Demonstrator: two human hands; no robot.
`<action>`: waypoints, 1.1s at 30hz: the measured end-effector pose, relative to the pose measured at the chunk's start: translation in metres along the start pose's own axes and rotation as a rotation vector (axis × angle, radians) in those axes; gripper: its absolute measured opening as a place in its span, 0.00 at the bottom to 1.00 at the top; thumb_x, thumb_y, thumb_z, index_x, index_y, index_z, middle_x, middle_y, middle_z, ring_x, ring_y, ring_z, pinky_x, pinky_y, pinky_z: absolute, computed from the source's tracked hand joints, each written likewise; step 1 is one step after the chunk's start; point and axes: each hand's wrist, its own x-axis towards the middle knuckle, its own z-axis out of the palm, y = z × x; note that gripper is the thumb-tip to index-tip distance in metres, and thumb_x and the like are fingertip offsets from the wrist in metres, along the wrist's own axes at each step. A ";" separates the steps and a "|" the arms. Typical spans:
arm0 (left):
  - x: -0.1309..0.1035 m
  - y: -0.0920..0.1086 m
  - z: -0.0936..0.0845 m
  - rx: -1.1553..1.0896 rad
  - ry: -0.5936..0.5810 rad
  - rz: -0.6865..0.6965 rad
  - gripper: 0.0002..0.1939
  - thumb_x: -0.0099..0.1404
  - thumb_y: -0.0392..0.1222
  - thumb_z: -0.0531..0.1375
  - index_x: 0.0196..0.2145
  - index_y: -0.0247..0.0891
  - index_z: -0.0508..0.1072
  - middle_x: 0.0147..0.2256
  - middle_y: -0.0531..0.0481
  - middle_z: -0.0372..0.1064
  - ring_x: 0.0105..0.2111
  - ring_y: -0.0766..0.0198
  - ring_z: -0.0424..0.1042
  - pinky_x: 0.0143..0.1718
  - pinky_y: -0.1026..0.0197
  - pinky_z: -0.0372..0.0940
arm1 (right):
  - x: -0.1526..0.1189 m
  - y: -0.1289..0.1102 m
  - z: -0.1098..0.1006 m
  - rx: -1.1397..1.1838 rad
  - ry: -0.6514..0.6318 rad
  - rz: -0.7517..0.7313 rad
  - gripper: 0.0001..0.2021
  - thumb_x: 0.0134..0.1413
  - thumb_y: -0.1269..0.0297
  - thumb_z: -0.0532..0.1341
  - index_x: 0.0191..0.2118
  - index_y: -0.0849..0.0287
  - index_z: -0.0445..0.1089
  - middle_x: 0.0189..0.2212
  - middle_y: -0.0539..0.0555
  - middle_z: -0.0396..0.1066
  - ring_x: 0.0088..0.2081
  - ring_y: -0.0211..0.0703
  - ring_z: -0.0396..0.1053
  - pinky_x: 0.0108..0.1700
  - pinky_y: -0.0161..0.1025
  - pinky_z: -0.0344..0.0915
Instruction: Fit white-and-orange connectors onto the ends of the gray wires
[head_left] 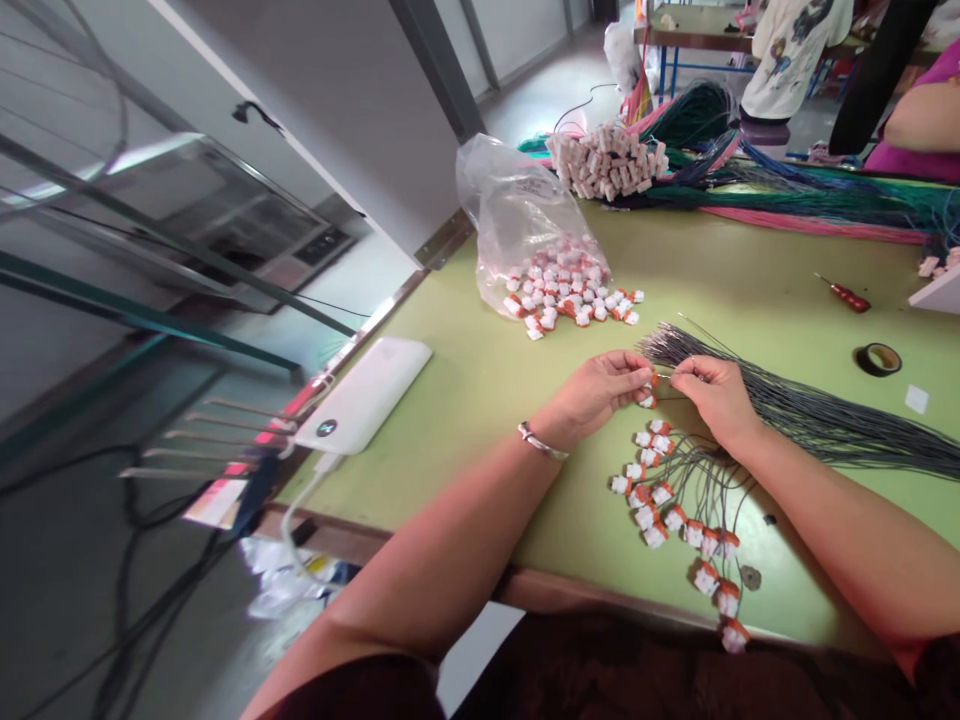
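A green table (480, 380) fills the centre and right of the frame. Coloured cable bundles (787, 190) stretch across its upper right, with a stack of white connectors (607, 160) at their left end. A bundle of dark wires (810, 410) runs from the right edge to mid-frame. A clear plastic bag (525, 230) at upper centre spills small orange-and-white connectors (574, 295). A white power bank (364, 393) lies at the table's left edge. At centre, the left hand (596, 390) pinches one connector (648, 390) in closed fingers, while the right hand (716, 395) holds a thin wire to it, fingers narrowed. Below the hands, wired connectors (675, 520) trail to the lower right. A red-handled screwdriver (846, 294) and a tape roll (878, 358) lie at far right.
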 end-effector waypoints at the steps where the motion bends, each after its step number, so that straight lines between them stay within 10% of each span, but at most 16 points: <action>1: 0.001 0.000 0.000 0.004 -0.004 0.002 0.13 0.48 0.38 0.72 0.30 0.32 0.73 0.25 0.53 0.71 0.23 0.73 0.69 0.29 0.68 0.65 | 0.000 0.000 0.000 -0.004 -0.007 0.001 0.08 0.38 0.61 0.58 0.17 0.59 0.64 0.15 0.45 0.53 0.22 0.33 0.47 0.25 0.35 0.47; 11: 0.000 -0.005 0.009 0.494 0.068 0.357 0.08 0.50 0.37 0.69 0.24 0.33 0.73 0.25 0.52 0.71 0.24 0.71 0.70 0.28 0.66 0.66 | 0.004 0.005 0.000 -0.052 -0.066 -0.010 0.07 0.36 0.61 0.55 0.17 0.59 0.63 0.16 0.45 0.53 0.23 0.34 0.49 0.25 0.35 0.48; 33: 0.006 -0.012 0.007 0.154 0.086 0.147 0.13 0.48 0.39 0.71 0.27 0.32 0.71 0.21 0.54 0.70 0.21 0.72 0.68 0.26 0.66 0.65 | 0.005 0.006 0.001 -0.074 -0.016 0.041 0.05 0.36 0.62 0.56 0.20 0.58 0.62 0.15 0.43 0.51 0.20 0.32 0.45 0.23 0.34 0.44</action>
